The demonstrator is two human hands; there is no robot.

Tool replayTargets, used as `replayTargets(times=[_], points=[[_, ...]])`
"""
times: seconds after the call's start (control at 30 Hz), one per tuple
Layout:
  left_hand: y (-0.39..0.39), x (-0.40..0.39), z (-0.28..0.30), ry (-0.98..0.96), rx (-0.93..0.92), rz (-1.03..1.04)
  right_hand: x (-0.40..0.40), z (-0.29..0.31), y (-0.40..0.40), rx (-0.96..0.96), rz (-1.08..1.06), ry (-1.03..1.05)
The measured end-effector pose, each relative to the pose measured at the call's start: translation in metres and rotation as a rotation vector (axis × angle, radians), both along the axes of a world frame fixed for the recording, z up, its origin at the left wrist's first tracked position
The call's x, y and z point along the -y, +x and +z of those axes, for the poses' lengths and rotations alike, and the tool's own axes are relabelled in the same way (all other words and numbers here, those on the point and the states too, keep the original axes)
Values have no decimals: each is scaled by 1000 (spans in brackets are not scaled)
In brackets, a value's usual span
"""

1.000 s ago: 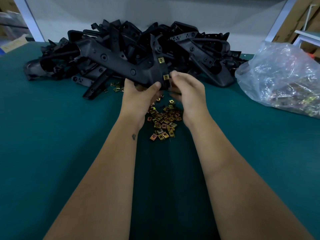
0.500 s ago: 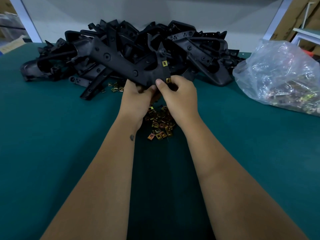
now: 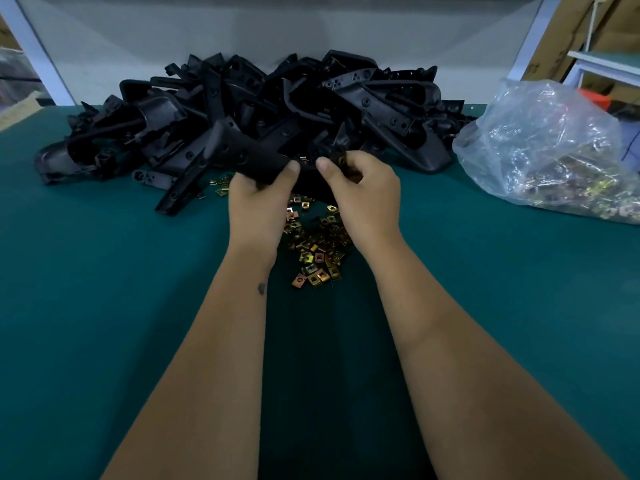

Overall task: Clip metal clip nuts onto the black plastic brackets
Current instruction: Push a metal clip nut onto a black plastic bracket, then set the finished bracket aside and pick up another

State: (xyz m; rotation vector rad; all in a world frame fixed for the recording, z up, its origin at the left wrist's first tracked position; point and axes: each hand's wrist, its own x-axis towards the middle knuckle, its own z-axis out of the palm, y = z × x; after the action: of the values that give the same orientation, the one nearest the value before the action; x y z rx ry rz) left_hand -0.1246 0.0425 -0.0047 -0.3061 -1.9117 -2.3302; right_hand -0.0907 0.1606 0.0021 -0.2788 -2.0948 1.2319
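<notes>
A long black moulded plastic bracket (image 3: 247,155) is held above the green felt-covered table (image 3: 104,289) by both hands. The left hand (image 3: 258,199) is wrapped round the bracket's near end, with the thumb laid across its upper face and the fingers curled beneath. The right hand (image 3: 363,192) is closed on the bracket's right end, its thumb pressed on top and its fingers bent round the far side; a small glint of brass-coloured metal (image 3: 341,160) is seen between those fingers, but whether it is a clip nut being pinched or one already seated on the bracket cannot be told.

Beneath and just nearer than the hands, a loose heap of small square brass-coloured metal clip nuts (image 3: 317,251) is spread on the table. A few more clip nuts (image 3: 220,187) are scattered to the left, beside the edge of the large pile of black plastic brackets (image 3: 311,98) that is stacked at the far side of the table, directly behind the held bracket.

At the far right, a crumpled clear plastic bag (image 3: 554,150) with more metal pieces inside is rested on the table, well apart from the hands.
</notes>
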Motion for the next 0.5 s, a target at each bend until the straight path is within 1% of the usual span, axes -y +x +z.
replayTargets(times=[0.07, 0.13, 0.2, 0.27, 0.3, 0.4, 0.5], points=[[2, -1, 2, 49, 11, 20, 1, 1, 0, 5, 21, -91], [4, -3, 2, 141, 58, 30, 4, 3, 3, 9, 46, -221], [7, -5, 5, 259, 127, 15, 7, 2, 8, -14, 62, -368], [11, -9, 10, 335, 181, -14, 8, 0, 17, -35, 87, -548], [14, -12, 12, 359, 196, -32, 9, 0, 22, -37, 105, -630], [29, -27, 18, 404, 226, -100, 5, 1, 39, -60, 137, -780], [54, -48, 21, 372, 256, -164, -4, 7, 56, -113, 144, -923]])
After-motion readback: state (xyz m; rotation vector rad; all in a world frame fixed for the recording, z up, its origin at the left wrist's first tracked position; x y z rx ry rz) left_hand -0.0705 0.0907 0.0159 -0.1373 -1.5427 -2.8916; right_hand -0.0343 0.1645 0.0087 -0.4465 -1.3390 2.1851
